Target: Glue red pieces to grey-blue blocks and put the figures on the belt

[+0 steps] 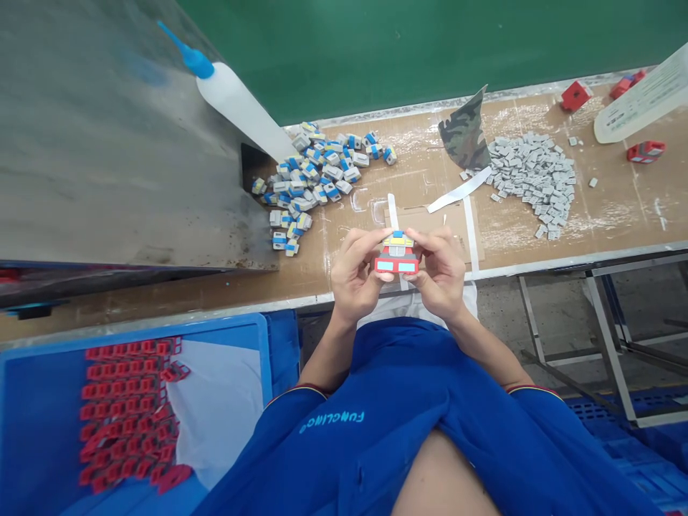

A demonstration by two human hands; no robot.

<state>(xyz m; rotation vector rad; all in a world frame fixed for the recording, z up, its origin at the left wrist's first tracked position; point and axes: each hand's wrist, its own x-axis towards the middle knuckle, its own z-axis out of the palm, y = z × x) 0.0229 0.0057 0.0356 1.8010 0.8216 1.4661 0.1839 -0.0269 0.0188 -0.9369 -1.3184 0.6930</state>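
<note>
Between both hands I hold a small red toy part [396,264] with light-blue window panels, and a grey, yellow and blue piece [398,242] sits against its far side. My left hand [357,276] pinches the left end with thumb and fingers. On the right end, the fingers and thumb of my right hand [441,272] are closed the same way. The held part is above the table's front edge, over a flat piece of cardboard [419,217]. Whether the two pieces are joined, I cannot tell.
Beyond my left hand lies a heap of grey, blue and yellow pieces [322,168], beside a white squeeze bottle [241,107]. Small grey pieces [537,179] are piled at the right near a camouflage sheet [467,132]. A blue tray [226,330] at lower left holds rows of red parts [126,408].
</note>
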